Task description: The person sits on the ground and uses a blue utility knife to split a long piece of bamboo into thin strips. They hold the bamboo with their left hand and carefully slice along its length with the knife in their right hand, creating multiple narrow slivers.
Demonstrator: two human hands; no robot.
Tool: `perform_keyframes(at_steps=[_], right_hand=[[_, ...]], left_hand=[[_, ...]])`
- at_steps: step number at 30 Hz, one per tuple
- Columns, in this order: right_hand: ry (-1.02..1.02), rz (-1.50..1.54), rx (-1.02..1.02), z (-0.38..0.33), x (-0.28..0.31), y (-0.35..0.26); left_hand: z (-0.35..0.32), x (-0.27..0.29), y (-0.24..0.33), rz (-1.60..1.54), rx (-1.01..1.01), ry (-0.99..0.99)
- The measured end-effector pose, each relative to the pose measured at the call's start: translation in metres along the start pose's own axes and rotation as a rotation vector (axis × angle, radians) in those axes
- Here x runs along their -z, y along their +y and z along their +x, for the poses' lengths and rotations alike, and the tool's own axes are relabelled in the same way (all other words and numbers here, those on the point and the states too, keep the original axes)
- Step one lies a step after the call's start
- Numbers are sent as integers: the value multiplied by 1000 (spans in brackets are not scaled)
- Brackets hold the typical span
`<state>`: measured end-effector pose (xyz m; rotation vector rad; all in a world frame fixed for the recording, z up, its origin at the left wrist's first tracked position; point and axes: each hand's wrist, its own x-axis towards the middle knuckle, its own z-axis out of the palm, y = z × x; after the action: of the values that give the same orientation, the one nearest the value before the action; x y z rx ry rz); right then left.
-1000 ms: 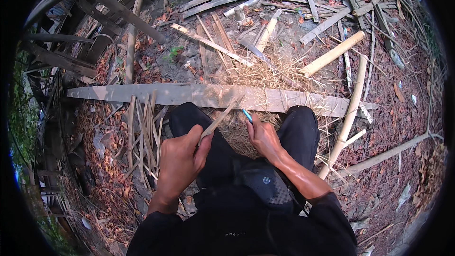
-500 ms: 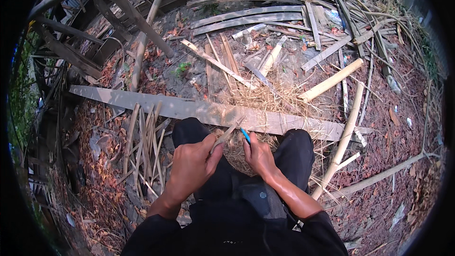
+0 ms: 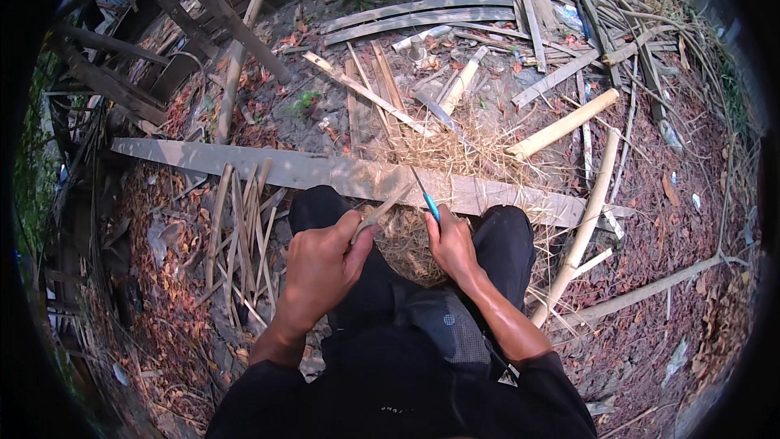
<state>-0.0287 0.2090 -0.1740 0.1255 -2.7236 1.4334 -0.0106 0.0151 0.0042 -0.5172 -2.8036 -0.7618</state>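
My left hand point(image 3: 323, 267) is closed around a thin bamboo strip point(image 3: 385, 211), whose free end points up and to the right between my knees. Beside it, my right hand point(image 3: 452, 249) grips a knife point(image 3: 431, 206) by its blue handle. The narrow blade points forward and slightly left, its tip over the long wooden plank point(image 3: 301, 172) that lies across in front of my knees. A small gap shows between the blade and the strip's end. My fingers hide the strip's near end.
Straw-like shavings point(image 3: 487, 156) heap along the plank's far side, near a machete-like blade point(image 3: 436, 109). Thick bamboo pieces point(image 3: 565, 124) lie to the right. Several split strips point(image 3: 242, 232) lean at the left. Wooden slats point(image 3: 431, 18) and a wooden frame point(image 3: 219, 24) stand farther back.
The knife has moved forward along the strip and past its tip, and more of its blade and handle shows. My left hand still holds the strip. The whole view has shifted slightly.
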Motion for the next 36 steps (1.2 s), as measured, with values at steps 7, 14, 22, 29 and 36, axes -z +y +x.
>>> perform_keyframes(at_steps=[7, 14, 22, 29, 36], right_hand=[[-68, -122, -122, -4, -15, 14], [1, 25, -119, 9, 2, -57], [-134, -158, -320, 44, -8, -68], [55, -162, -225, 58, 29, -99], [38, -40, -372, 49, 31, -98]], left_hand=[[4, 9, -12, -51, 34, -2], [4, 8, -31, -133, 82, 74], [-6, 10, -66, -185, 89, 137], [-5, 9, -81, -325, 78, 130], [2, 6, -92, -357, 39, 146]])
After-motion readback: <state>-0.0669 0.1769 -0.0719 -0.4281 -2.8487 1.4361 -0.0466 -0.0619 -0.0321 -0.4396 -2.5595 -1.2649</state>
